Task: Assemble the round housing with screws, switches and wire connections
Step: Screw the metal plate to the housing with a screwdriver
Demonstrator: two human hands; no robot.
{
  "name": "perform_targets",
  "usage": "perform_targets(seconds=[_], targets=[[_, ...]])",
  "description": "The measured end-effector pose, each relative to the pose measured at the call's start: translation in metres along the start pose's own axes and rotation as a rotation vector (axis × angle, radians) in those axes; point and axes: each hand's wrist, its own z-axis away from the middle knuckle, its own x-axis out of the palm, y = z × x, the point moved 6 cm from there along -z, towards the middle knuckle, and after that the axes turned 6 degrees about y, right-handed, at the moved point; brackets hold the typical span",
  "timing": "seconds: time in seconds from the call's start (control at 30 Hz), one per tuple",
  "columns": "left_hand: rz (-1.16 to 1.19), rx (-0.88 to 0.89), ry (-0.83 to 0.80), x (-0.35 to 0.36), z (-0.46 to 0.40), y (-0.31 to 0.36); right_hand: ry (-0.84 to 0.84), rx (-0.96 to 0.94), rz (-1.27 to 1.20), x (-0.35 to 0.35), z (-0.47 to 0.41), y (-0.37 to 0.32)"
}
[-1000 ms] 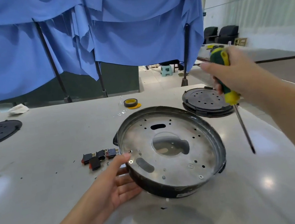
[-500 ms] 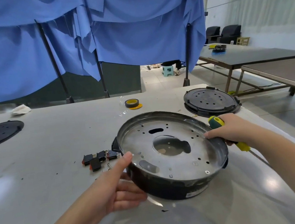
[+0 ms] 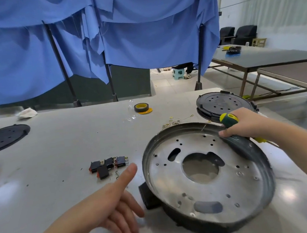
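The round metal housing (image 3: pixel 205 170), dark-rimmed with a perforated silver inside and a big centre hole, sits tilted on the white table. My right hand (image 3: pixel 246 124) grips a green-and-yellow screwdriver (image 3: pixel 229 121) and rests on the housing's far right rim. My left hand (image 3: pixel 117 204) hovers just left of the housing with fingers straight and thumb up, apart from it. Several black rocker switches (image 3: pixel 107 165) lie on the table left of the housing, with a small screw (image 3: pixel 117 173) beside them. Small brass terminals (image 3: pixel 172 122) lie scattered behind the housing.
Black round covers sit at the far right (image 3: pixel 222 103) and at the left edge (image 3: pixel 0 138). A roll of tape (image 3: pixel 141 107) lies at the table's back, a white rag (image 3: pixel 26 113) at back left. Blue curtains hang behind. Other tables stand to the right.
My right hand came down with the screwdriver onto the housing's far rim. My left hand has let go of the near rim and drawn away. The housing now sits further right.
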Motion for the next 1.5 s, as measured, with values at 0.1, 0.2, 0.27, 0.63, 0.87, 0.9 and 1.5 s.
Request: perform_targets(seconds=[0.1, 0.2, 0.27, 0.63, 0.87, 0.9, 1.5], targets=[[0.017, 0.124, 0.310, -0.018, 0.000, 0.012, -0.096, -0.074, 0.065, 0.004, -0.007, -0.013], [0.101, 0.277, 0.514, -0.022, 0.002, 0.021, -0.183, -0.182, 0.143, 0.014, -0.011, -0.034], [0.146, 0.311, 0.534, -0.017, 0.004, 0.022, -0.216, -0.264, 0.181, 0.024, -0.012, -0.052], [0.165, 0.315, 0.630, -0.015, 0.001, 0.021, 0.107, -0.539, 0.165, 0.031, 0.002, -0.117], [0.165, 0.371, 0.799, -0.020, 0.008, 0.022, 0.273, -0.348, 0.080, -0.004, 0.026, -0.071], [0.199, 0.355, 0.806, -0.020, 0.008, 0.020, 0.277, -0.312, 0.054, -0.007, 0.030, -0.064], [0.452, 0.306, 0.621, -0.005, 0.001, 0.017, 0.089, -0.010, -0.158, 0.018, 0.044, -0.014]])
